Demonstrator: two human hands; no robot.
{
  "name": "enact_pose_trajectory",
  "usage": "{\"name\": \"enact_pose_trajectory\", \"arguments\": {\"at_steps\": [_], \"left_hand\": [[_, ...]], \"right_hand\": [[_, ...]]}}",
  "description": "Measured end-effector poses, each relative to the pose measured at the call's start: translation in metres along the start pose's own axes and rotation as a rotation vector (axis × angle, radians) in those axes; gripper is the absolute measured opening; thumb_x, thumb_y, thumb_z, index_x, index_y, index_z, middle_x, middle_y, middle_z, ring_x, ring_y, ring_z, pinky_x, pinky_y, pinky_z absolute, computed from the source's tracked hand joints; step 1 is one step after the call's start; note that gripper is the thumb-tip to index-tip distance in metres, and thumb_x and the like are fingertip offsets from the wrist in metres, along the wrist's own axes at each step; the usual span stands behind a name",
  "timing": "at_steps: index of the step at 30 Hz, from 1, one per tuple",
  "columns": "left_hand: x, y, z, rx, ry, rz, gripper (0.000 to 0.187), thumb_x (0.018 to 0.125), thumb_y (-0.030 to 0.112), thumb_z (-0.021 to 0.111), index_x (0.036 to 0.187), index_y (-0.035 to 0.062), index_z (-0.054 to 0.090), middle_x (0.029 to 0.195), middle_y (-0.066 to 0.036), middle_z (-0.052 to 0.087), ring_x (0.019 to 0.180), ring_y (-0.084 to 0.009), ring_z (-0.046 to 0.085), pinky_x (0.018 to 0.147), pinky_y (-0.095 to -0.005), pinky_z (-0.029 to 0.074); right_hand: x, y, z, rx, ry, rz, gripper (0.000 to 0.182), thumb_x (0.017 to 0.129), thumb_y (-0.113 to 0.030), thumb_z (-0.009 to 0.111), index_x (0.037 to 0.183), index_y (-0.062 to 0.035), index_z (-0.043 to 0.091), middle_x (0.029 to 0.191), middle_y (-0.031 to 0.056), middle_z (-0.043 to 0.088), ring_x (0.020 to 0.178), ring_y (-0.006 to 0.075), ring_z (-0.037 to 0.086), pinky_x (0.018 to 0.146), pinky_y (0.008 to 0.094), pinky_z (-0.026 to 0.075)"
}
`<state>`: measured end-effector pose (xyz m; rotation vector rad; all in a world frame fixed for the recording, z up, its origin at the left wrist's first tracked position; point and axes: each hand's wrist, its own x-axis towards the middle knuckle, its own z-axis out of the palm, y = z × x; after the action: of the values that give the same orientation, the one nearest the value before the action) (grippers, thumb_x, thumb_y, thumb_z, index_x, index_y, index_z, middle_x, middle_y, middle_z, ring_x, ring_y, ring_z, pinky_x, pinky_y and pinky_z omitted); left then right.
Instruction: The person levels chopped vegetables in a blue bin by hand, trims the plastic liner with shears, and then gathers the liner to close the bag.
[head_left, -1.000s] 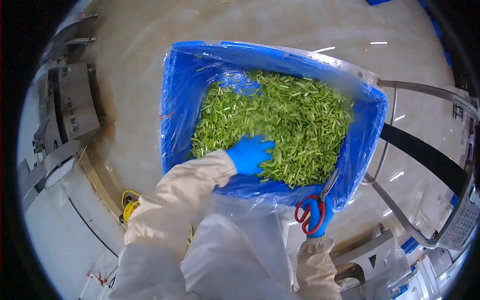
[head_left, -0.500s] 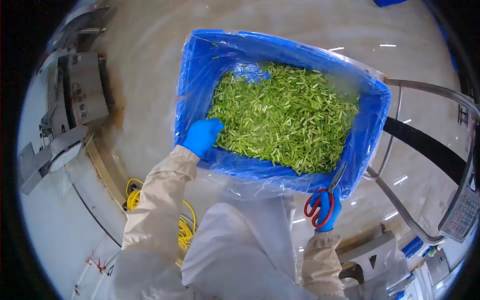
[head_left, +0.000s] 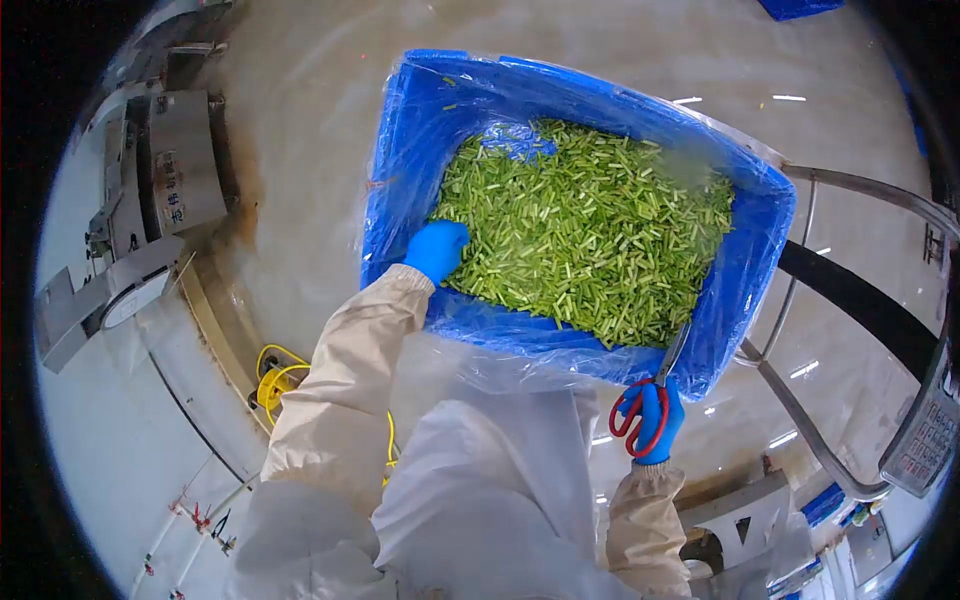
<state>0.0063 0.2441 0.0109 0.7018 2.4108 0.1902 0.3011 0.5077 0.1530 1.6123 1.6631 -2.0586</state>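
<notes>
A blue bin [head_left: 745, 290] lined with clear plastic holds a layer of cut green stem pieces [head_left: 590, 230]. My left hand [head_left: 437, 250], in a blue glove, is at the bin's left side, against the edge of the green pieces. Its fingers are curled closed, and whatever they may hold is hidden. My right hand [head_left: 662, 418], also gloved in blue, holds red-handled scissors [head_left: 676, 352] at the bin's near right corner. The scissor blades point up over the rim and look closed.
Metal machinery [head_left: 180, 170] stands at the left. Yellow hose [head_left: 270, 385] lies on the floor at the lower left. A curved metal rail [head_left: 800, 425] and a keypad panel [head_left: 922, 430] are at the right. Part of another blue container [head_left: 800, 8] shows at the top right.
My left hand has moved right and slightly up, along the edge of the green pieces. The view has shifted a little, so the bin appears farther right. My right hand still holds the scissors.
</notes>
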Motion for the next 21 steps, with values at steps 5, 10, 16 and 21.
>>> {"name": "enact_pose_trajectory", "arguments": {"at_steps": [5,10,16,21], "left_hand": [[0.003,0.024,0.010,-0.145,0.114,0.327,0.012,0.071,0.012,0.059,0.082,0.0104,0.062,0.082,-0.012,0.057,0.083,-0.0327,0.054,0.068,-0.0427,0.045],[-0.004,0.036,0.014,0.099,-0.214,0.289,0.011,0.070,0.015,0.060,0.080,0.0113,0.062,0.086,-0.011,0.057,0.089,-0.0323,0.053,0.070,-0.0431,0.044],[-0.025,0.049,0.001,-0.040,0.059,0.311,0.018,0.074,0.017,0.059,0.090,0.0092,0.062,0.090,-0.014,0.059,0.087,-0.0328,0.055,0.076,-0.0424,0.044],[0.016,0.072,0.000,-0.160,0.046,0.298,0.024,0.075,0.019,0.060,0.096,0.0089,0.062,0.094,-0.014,0.060,0.089,-0.0328,0.055,0.078,-0.0413,0.045]], "right_hand": [[0.000,0.002,-0.001,-0.014,0.011,0.031,0.017,0.087,-0.013,0.049,0.096,0.0019,0.051,0.073,0.0098,0.060,0.058,0.0161,0.058,0.052,0.0261,0.049],[0.000,-0.011,0.003,0.071,0.031,0.049,0.007,0.081,-0.006,0.052,0.084,0.0002,0.051,0.069,0.0092,0.058,0.057,0.0156,0.056,0.053,0.0262,0.046],[0.008,-0.002,-0.008,0.098,0.060,0.045,0.010,0.083,-0.009,0.053,0.087,-0.0001,0.053,0.069,0.0080,0.057,0.056,0.0150,0.055,0.052,0.0257,0.046],[0.026,0.025,-0.025,0.016,0.068,-0.010,0.013,0.084,-0.015,0.055,0.087,-0.0022,0.054,0.068,0.0068,0.057,0.053,0.0137,0.053,0.048,0.0251,0.045]]}}
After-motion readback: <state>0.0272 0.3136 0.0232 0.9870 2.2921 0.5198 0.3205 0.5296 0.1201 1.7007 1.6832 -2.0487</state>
